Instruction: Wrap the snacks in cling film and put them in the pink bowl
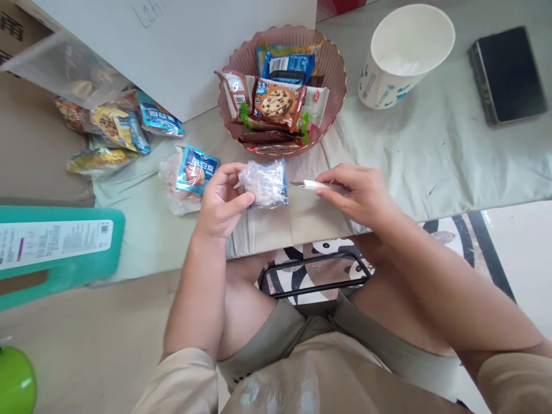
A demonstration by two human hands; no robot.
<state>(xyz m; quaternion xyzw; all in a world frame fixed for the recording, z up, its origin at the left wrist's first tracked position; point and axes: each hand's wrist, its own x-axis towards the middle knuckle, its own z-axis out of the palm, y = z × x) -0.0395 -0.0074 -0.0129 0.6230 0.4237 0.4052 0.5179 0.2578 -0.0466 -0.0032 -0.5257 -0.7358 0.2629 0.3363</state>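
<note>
My left hand [226, 201] grips the left side of a small snack packet [265, 185] with blue edges, wrapped in crinkled clear plastic. My right hand [356, 192] is closed on a slim pointed tool [314, 184] with a white part; its thin tip points left, a little apart from the packet, and its exact kind is unclear. Just left of my left hand, a blue snack pouch [196, 168] lies on a clear plastic bag [183, 201]. Behind the held packet is a pink ribbed bowl [334, 86] with several wrapped snacks, among them a brown cookie packet [279, 102].
On the right stand a white paper bucket [401, 69] and a dark flat device [509, 75]. A large white board or box [185, 52] rises at the back. Bagged snacks [118, 126] lie at the left, near a teal jug [60, 247]. A pale cloth [448, 155] covers the table.
</note>
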